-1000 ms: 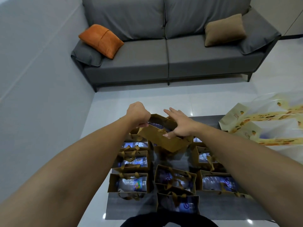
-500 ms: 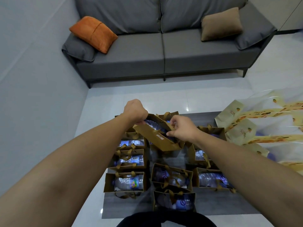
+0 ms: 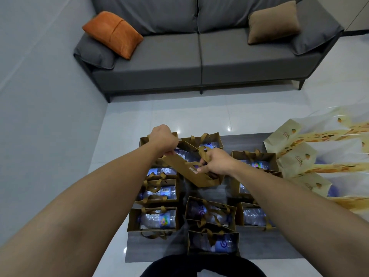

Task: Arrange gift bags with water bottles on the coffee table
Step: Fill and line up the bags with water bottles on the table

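1. since a second ago the held gift bag [image 3: 191, 172] has tipped more and the right hand [image 3: 216, 163] went from lying flat on it to curling round the ribbon handles.
2. left hand [image 3: 164, 139] is clenched on the bag's far edge, centre of frame; a water bottle [image 3: 184, 154] shows inside.
3. looks like the placing step: bag hangs tilted above the gap in the middle of the worktop [image 3: 247, 142], other filled bags [image 3: 154, 218] all around it.
4. next move probably needs it levelled and lowered into that gap without bumping the neighbours.
5. cream printed bags [image 3: 295, 160] sit at the right edge.
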Tool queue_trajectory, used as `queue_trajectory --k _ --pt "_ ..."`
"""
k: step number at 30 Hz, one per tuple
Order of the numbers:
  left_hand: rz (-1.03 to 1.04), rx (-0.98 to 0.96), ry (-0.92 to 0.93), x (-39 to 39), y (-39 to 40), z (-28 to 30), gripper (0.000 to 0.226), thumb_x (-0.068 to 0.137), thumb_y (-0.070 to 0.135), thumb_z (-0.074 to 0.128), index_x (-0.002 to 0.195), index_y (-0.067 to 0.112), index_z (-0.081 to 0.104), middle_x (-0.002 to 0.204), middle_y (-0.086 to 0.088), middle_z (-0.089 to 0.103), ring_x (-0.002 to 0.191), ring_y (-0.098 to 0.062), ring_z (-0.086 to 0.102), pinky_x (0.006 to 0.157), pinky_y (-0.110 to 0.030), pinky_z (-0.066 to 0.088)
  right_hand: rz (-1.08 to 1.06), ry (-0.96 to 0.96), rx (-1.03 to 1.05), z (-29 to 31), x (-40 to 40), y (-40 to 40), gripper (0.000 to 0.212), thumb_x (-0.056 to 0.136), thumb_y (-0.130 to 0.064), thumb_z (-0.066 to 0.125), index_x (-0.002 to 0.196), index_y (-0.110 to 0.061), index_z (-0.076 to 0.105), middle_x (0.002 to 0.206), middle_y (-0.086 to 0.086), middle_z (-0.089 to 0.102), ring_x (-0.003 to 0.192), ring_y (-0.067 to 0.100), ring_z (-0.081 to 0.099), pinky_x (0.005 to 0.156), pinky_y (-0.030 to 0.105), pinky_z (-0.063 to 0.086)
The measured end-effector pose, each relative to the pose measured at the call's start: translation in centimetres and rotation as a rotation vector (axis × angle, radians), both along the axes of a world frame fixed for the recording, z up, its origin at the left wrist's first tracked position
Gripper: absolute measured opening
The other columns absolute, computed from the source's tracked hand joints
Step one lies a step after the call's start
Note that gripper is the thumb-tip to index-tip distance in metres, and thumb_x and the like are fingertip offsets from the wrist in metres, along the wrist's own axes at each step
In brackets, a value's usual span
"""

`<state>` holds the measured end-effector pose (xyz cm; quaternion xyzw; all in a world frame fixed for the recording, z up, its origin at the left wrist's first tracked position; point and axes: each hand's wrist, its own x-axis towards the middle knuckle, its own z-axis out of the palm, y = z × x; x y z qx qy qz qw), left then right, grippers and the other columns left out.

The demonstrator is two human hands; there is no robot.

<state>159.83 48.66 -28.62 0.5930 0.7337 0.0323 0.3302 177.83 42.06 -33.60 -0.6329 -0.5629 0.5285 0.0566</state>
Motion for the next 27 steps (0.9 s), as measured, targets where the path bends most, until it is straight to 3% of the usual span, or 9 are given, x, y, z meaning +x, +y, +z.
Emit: queue_trajectory --k 4,7,9,10,12,15,19,24,27 --pt "0.016 -0.036 0.002 -0.3 -0.1 -0.6 0.020 0.097 0.008 0.059 0.077 0.004 0.060 0.061 -0.010 0.065 0.057 -0.022 0.069 0.069 -0.032 0.062 -0.126 0.078 -0.030 1.3 0.8 0.1 0.021 0.095 -0.022 0.065 0.082 -0.006 0.072 0.085 0.002 0.070 0.085 0.015 0.061 0.086 0.035 0.039" --pt "0.039 -0.051 0.025 -0.9 -0.3 -1.1 0.023 0.096 0.008 0.060 0.073 0.005 0.059 0.058 -0.008 0.063 0.047 -0.017 0.063 0.054 -0.025 0.057 -0.159 0.066 -0.036 2.0 1.5 0.4 0.030 0.092 -0.031 0.071 0.073 -0.008 0.067 0.065 0.009 0.066 0.067 0.027 0.062 0.082 0.038 0.050" --pt "0.056 -0.074 0.044 -1.4 -0.4 -1.3 0.023 0.095 0.008 0.061 0.072 0.005 0.060 0.057 -0.008 0.063 0.040 -0.012 0.060 0.042 -0.021 0.049 -0.150 0.030 -0.013 2.6 1.9 0.6 0.033 0.088 -0.031 0.076 0.063 -0.015 0.062 0.056 0.002 0.058 0.064 0.025 0.056 0.075 0.036 0.047" --pt "0.059 -0.082 0.047 -1.6 -0.4 -1.4 0.021 0.093 0.007 0.061 0.073 0.005 0.061 0.058 -0.008 0.064 0.040 -0.012 0.061 0.042 -0.021 0.050 -0.150 0.030 0.006 2.8 1.9 0.7 0.033 0.087 -0.028 0.077 0.061 -0.016 0.060 0.058 -0.001 0.057 0.066 0.021 0.056 0.072 0.035 0.047" --pt "0.054 -0.097 0.045 -1.8 -0.4 -1.5 0.016 0.090 0.004 0.064 0.074 0.003 0.065 0.067 -0.012 0.070 0.055 -0.018 0.071 0.059 -0.030 0.062 -0.161 0.053 0.053 3.6 1.8 1.0 0.030 0.085 -0.016 0.078 0.063 -0.015 0.058 0.066 -0.001 0.061 0.066 0.016 0.059 0.066 0.031 0.048" --pt "0.020 -0.090 0.051 -1.4 -0.3 -1.8 0.018 0.090 0.003 0.065 0.072 0.001 0.065 0.075 -0.017 0.074 0.068 -0.026 0.075 0.075 -0.040 0.064 -0.185 0.045 0.174 4.6 1.1 1.8 0.041 0.081 0.000 0.073 0.056 -0.017 0.047 0.058 0.003 0.053 0.055 0.015 0.054 0.055 0.029 0.049" --pt "-0.054 -0.071 0.059 -0.5 0.0 -1.3 0.012 0.088 0.001 0.058 0.077 0.003 0.063 0.063 -0.012 0.065 0.047 -0.020 0.063 0.044 -0.024 0.051 -0.204 0.054 0.300 5.7 0.4 2.6 0.042 0.078 0.007 0.063 0.053 -0.017 0.040 0.051 0.000 0.039 0.049 0.012 0.045 0.050 0.019 0.045" --pt "-0.127 -0.089 0.105 -0.2 -0.7 -1.0 0.009 0.086 0.001 0.057 0.080 0.006 0.063 0.068 -0.010 0.066 0.056 -0.022 0.068 0.055 -0.031 0.057 -0.178 0.040 0.302 5.1 -0.6 2.5 0.036 0.075 0.003 0.067 0.053 -0.016 0.045 0.053 0.004 0.043 0.054 0.017 0.047 0.054 0.030 0.044" --pt "-0.102 -0.096 0.113 -1.1 -1.8 -1.2 0.011 0.085 0.004 0.061 0.074 0.008 0.059 0.070 -0.009 0.066 0.055 -0.020 0.068 0.047 -0.027 0.054 -0.144 0.055 0.288 4.6 -1.7 2.1 0.027 0.075 -0.001 0.070 0.058 -0.011 0.051 0.058 0.010 0.045 0.059 0.021 0.049 0.058 0.035 0.044"
